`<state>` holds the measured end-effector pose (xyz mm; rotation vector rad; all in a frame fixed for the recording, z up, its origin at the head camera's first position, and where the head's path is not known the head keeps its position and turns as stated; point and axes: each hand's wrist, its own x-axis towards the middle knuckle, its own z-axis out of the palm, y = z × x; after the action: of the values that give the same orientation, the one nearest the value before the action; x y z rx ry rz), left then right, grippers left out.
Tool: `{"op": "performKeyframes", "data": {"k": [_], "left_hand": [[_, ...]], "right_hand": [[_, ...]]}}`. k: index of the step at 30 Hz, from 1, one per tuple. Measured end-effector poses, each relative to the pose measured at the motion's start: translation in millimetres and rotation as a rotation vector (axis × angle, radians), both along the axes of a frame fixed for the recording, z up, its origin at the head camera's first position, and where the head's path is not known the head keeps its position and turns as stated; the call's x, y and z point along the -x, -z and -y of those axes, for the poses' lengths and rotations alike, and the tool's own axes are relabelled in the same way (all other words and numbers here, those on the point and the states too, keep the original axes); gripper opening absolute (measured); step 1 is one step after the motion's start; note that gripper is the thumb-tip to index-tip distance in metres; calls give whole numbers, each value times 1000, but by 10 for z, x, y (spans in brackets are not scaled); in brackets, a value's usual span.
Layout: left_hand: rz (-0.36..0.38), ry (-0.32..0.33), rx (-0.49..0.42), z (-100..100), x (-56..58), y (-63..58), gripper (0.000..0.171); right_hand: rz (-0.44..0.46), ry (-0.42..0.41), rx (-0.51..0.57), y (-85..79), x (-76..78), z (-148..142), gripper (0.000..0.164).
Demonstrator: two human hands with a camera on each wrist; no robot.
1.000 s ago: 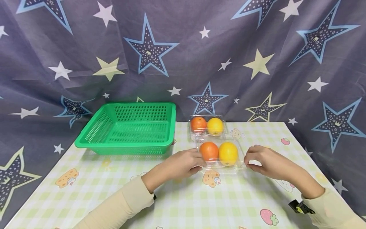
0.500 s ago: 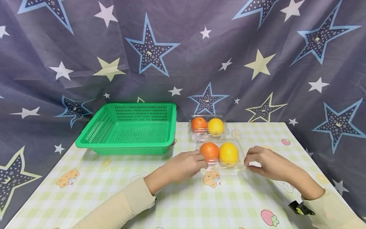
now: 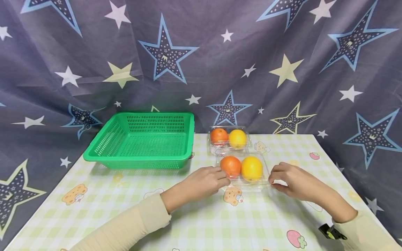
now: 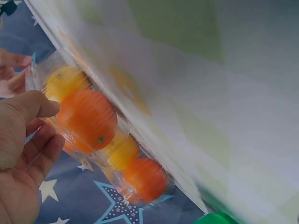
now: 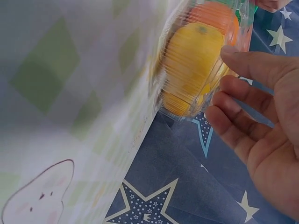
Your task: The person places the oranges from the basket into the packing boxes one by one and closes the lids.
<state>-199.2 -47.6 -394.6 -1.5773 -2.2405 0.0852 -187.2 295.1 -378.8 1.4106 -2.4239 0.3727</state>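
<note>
A clear plastic clamshell box (image 3: 242,183) stands near the table's middle, with an orange fruit (image 3: 230,167) on its left and a yellow fruit (image 3: 252,168) on its right. Its front left corner is pinched by my left hand (image 3: 204,183), the thumb (image 4: 44,106) on the near side and the fingers curled behind the edge. My right hand (image 3: 292,181) pinches the front right corner. There the thumb (image 5: 240,58) touches the rim and the other fingers are bent beside it. Whether the lid is fastened, I cannot tell.
Behind it, against the curtain, stands a second clear box (image 3: 229,150) with an orange and a yellow fruit. A green plastic basket (image 3: 141,158) occupies the back left of the table. A star-patterned curtain (image 3: 201,52) hangs along the back edge.
My left hand has slid slightly right along the box's front edge. The right hand is nearly still, a little lower at the corner. The boxes and basket stay in place.
</note>
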Motion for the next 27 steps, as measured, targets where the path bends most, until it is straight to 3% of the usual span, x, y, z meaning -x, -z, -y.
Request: {"op": "performKeyframes", "data": {"k": [10,18,24,27], "left_hand": [[39,10,-4,9,29,-8,23],[47,23,-15,33,33,-13,22],[44,29,-15,39,26,-27,22],[46,33,-16,39,35,-24,22]], "right_hand": [[-44,-14,46,12,-52,61,28],[-90,-51,101,95,-52,84,37],[-176,-81,98,176,-47,91,15],[-208,-59,87,196,-49,96,36]]}}
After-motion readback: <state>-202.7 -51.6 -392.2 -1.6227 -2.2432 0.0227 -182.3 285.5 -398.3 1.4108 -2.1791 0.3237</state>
